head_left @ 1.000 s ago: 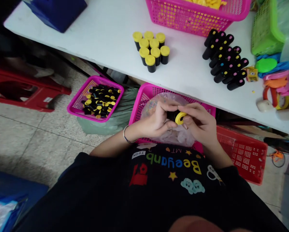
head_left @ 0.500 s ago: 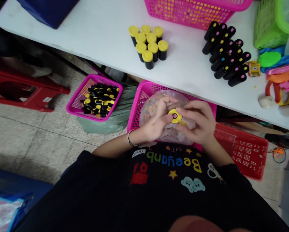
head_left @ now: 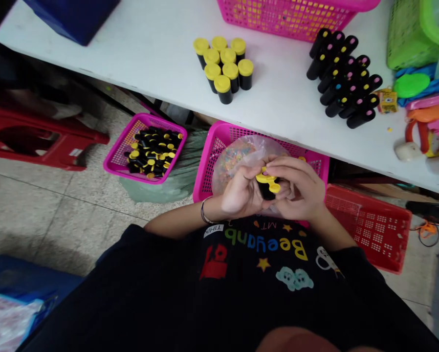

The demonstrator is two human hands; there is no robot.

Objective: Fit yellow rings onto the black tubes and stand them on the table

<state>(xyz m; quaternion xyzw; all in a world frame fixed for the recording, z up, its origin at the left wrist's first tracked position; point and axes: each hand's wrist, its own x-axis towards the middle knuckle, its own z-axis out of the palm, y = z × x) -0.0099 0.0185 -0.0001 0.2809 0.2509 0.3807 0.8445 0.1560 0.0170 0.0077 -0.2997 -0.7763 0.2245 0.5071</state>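
Observation:
Over the bagged basket in front of me, both hands are closed round a small black canister with a yellow flip cap [head_left: 265,185]. Its yellow tab sticks out toward me, and a bit of pink shows at the top. My left hand [head_left: 237,193] grips the canister's left side. My right hand [head_left: 302,188] wraps the right side, with fingers laid across the cap. Below them, a clear plastic bag [head_left: 234,159] of small multicoloured pieces lies in a pink basket [head_left: 201,168]. The hands hide part of the bag.
On the white table [head_left: 149,54] stand several yellow-capped canisters [head_left: 223,83] and a group of black tubes [head_left: 342,80] with coloured ends. A pink basket [head_left: 285,24] stands behind. Another pink basket [head_left: 111,164] of canisters is at left, a red crate [head_left: 384,210] at right.
The canister has tilted, so its black side now shows below the yellow cap. My right fingers have moved onto the cap, and both hands have closed more tightly round it.

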